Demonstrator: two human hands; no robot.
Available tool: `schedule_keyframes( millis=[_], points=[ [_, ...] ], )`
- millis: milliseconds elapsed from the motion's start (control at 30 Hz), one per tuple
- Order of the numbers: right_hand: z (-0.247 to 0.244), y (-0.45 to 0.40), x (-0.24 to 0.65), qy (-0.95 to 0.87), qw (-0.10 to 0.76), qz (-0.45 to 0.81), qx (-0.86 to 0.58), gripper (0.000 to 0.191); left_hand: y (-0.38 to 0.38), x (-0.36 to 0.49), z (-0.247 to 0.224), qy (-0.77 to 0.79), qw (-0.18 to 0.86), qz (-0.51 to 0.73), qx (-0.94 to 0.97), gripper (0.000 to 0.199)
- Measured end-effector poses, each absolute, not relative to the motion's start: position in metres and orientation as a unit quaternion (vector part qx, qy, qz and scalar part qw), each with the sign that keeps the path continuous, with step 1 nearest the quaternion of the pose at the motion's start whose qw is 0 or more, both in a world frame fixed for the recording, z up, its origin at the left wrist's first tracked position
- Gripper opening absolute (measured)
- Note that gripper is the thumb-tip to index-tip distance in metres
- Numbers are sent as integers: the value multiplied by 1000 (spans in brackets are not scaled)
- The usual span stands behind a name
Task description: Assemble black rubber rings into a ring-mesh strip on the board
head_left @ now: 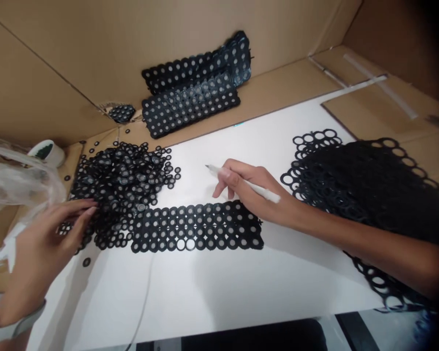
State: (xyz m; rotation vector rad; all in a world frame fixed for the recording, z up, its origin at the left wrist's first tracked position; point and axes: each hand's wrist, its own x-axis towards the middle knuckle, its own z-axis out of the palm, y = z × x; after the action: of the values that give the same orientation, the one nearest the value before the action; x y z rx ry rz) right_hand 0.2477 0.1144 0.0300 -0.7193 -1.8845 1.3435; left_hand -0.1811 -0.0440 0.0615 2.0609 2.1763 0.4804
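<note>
My left hand [60, 229] reaches to the left edge of a heap of small black rings [124, 175], thumb and fingers bent close together; what lies between the fingertips is too small to tell. A white pen-like tool [261, 190] with a thin dark tip is gripped in my right hand [237, 183], its tip pointing left above the white board [190, 297]. Below that hand lies a black strip [205, 226] of joined rings, most with grey centres; two holes in its bottom row show white.
Black sheets of larger open rings [351, 180] are piled at the right. Finished-looking dotted strips [190, 105] lean at the back cardboard wall. At the left are a white cup [47, 153], clear plastic [18, 180] and a stray ring [87, 262].
</note>
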Motion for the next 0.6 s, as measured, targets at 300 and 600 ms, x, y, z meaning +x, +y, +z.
schedule_keyframes(
  millis=[300,600],
  points=[
    [29,130,261,-797,285,454,-278,39,-7,-55,52,520,43,156,839,33],
    [28,127,265,-832,258,394,-294,30,49,-12,41,452,232,76,858,63]
  ],
)
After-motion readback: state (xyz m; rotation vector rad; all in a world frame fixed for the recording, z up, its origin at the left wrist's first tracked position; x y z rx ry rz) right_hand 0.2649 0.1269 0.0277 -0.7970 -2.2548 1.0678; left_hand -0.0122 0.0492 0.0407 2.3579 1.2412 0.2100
